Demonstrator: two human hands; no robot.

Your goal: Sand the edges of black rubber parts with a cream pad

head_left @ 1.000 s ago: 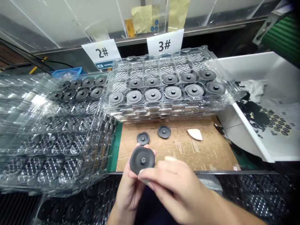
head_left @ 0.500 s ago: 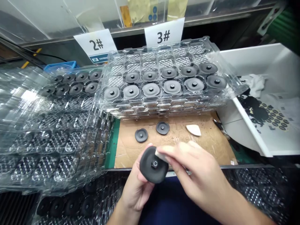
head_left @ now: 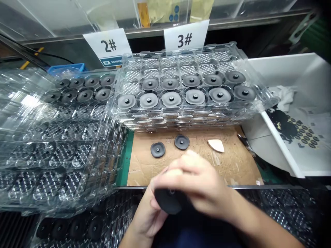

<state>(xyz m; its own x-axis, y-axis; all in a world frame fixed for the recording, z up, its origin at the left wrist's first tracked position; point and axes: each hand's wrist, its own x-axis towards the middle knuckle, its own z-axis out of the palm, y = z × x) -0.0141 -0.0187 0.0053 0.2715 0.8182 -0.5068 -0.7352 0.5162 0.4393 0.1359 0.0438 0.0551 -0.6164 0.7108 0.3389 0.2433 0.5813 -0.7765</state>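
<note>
- The person's left hand [head_left: 148, 215] grips the edge of a matte black disc with a central stud [head_left: 169, 204], held tilted in front of the body, just below the bench's near edge
- The right hand [head_left: 193, 182] lies across the upper part of that disc, fingers bent and blurred—whether they pinch anything cannot be told
- On the cardboard sheet [head_left: 196, 168] beyond the hands lie two smaller black discs [head_left: 157, 150], studs up, near each other; a cream wedge-shaped piece [head_left: 216, 145] lies to their right
- The clear blister tray [head_left: 130, 88] below the "3#" sign [head_left: 186, 36] tops a stack and carries six discs in its front row, five in the row behind, each in its own pocket
- The clear tray stack [head_left: 77, 132] at left, near the "2#" sign [head_left: 108, 46], shows eight discs in two rows towards its back; a blue bin [head_left: 67, 69] stands behind
- The white bin [head_left: 283, 148] at right contains a crumpled white cloth [head_left: 286, 98], a heap of black scraps [head_left: 287, 129] and a pale sheet with dark ovals [head_left: 305, 134]
- Lower left, four more discs [head_left: 77, 228] sit in a row in shadow
</note>
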